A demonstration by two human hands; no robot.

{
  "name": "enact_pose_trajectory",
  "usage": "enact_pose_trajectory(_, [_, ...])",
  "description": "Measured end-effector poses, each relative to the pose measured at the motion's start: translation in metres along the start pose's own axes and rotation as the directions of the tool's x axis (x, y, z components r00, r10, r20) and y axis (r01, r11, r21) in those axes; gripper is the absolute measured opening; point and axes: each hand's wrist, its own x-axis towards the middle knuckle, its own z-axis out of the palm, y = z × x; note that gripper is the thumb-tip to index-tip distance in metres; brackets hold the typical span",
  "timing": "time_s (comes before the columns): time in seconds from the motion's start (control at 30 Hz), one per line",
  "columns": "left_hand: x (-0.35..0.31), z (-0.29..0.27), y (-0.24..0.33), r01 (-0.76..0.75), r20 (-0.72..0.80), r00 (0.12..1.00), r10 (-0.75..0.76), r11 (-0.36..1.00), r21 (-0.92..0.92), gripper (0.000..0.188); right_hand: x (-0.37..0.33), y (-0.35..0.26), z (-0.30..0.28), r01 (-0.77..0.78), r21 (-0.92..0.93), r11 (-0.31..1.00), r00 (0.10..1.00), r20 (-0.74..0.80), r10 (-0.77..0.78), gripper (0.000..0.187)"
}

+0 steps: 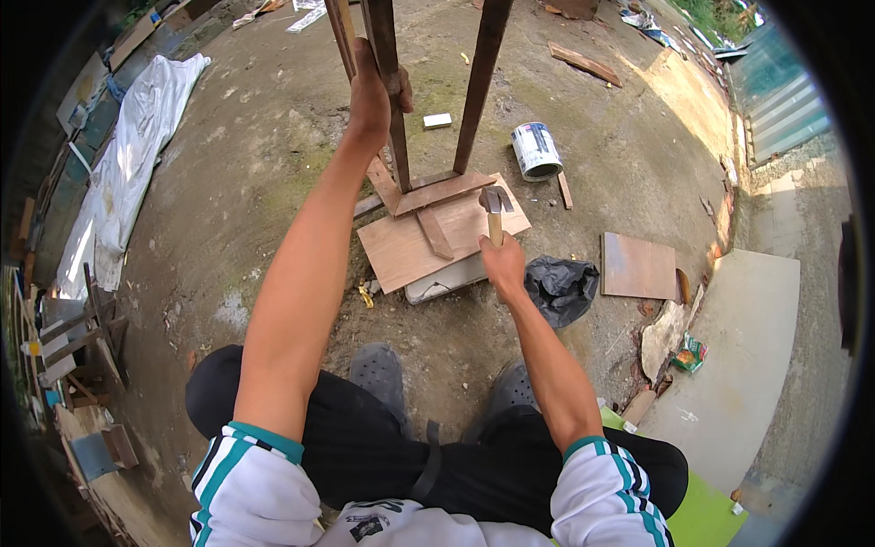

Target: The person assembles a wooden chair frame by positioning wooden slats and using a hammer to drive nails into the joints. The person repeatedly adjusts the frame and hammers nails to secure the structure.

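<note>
My left hand (372,98) is wrapped round an upright leg of a wooden frame (478,87), high above the ground. The frame's lower end, with a short crosspiece (445,193), rests on a plywood board (397,248). A small wood offcut (435,234) lies on the board against the crosspiece. In my right hand (503,262) is a claw hammer (495,208), gripped by its wooden handle. Its head is over the board's right part, close to the crosspiece's right end; whether they touch I cannot tell. Under the board a pale block or slab (447,281) shows.
A black plastic bag (561,290) lies right of the board, with a plywood piece (638,266) beyond it. A paint can (536,151) lies tipped behind. White sheeting (137,164) stretches along the left; a large pale panel (738,356) is at right. My shoes (377,376) are near.
</note>
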Motion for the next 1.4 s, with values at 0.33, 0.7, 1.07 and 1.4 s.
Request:
enact_pose_trajectory(0.33, [-0.008,-0.001,-0.025,0.006,-0.016,1.0,-0.005,0.999,0.034,0.084,-0.077,0.121,-0.036,0.057,-0.34,0.939,0.996,-0.048,-0.078,0.05])
enact_pose_trajectory(0.7, [-0.008,0.003,-0.026,0.045,-0.102,0.994,-0.046,0.999,-0.011,0.08,-0.097,0.155,-0.038,0.216,-0.52,0.826,0.962,0.257,-0.09,0.05])
enact_pose_trajectory(1.07, [-0.01,0.005,-0.022,0.025,-0.13,0.991,-0.018,0.998,0.053,0.082,-0.043,0.158,-0.039,0.346,-0.278,0.896,0.742,-0.503,-0.443,0.022])
enact_pose_trajectory(1.4, [-0.007,0.003,-0.023,0.0,-0.082,0.997,0.003,0.999,0.04,0.084,-0.021,0.216,-0.07,0.001,-0.39,0.921,0.963,-0.247,-0.106,0.027])
